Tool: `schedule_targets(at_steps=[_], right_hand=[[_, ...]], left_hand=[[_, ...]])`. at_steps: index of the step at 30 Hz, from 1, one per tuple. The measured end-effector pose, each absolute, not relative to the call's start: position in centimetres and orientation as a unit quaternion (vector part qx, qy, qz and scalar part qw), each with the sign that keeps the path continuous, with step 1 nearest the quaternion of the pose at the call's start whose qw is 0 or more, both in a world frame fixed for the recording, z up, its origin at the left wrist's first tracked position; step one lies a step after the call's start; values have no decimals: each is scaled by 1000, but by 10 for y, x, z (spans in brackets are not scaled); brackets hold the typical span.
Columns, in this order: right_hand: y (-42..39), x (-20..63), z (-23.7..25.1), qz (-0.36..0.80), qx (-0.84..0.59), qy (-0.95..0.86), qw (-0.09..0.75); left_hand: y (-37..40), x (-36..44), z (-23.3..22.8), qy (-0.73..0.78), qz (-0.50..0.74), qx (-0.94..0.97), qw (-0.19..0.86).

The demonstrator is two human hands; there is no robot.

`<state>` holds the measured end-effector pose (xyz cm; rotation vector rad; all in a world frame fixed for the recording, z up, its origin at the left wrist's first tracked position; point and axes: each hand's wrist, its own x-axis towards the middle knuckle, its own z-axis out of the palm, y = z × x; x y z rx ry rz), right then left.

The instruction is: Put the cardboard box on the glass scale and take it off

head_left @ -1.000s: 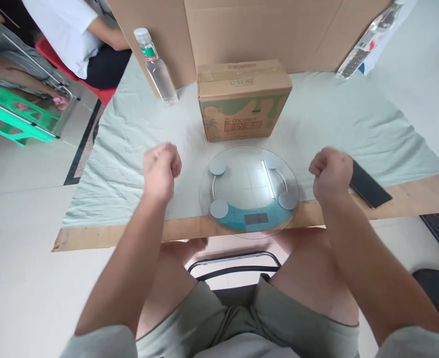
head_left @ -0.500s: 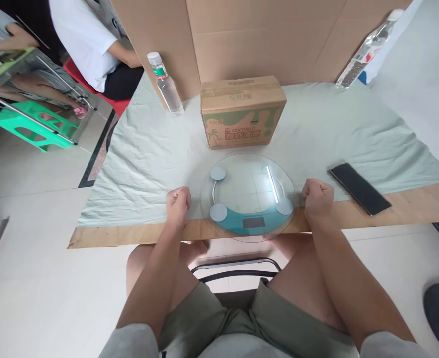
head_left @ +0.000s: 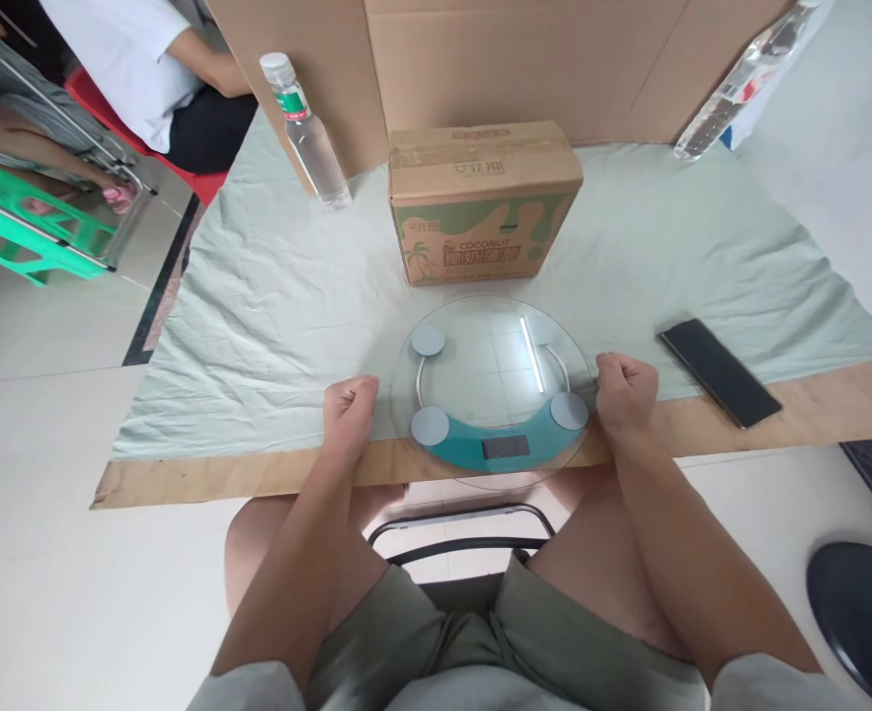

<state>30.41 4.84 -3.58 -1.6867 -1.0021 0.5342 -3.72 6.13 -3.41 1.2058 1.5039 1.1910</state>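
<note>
Both hands were closed into fists and held nothing. The left hand (head_left: 351, 407) rested on the near strip of the table (head_left: 813, 400), just left of the round glass scale (head_left: 493, 385). The right hand (head_left: 623, 393) rested just right of the scale, close against its rim; whether it touched the glass could not be told.

A second earlier both fists had hung raised and well apart above the cloth. They had since come down and drawn in to flank the scale, and over the last half second they had hardly moved. Judging from that, the hands had settled into a resting pose beside the scale rather than taking hold of it.

The scale lay flat at the near edge of the table, its near rim overhanging slightly. Just beyond it stood a cardboard box (head_left: 484, 202), with a water bottle (head_left: 303, 128) further left. A black phone (head_left: 719, 371) lay to the right. At the far left sat another person in a white shirt (head_left: 120, 54).
</note>
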Motion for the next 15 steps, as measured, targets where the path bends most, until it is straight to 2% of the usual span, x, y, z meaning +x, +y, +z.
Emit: schedule_targets(at_steps=[9, 15], right_hand=[[81, 308, -32, 212, -639, -323, 665], [134, 303, -10, 257, -615, -344, 662]], left_hand=[[75, -43, -15, 611, 443, 500, 425], [146, -52, 26, 613, 456, 535, 362]])
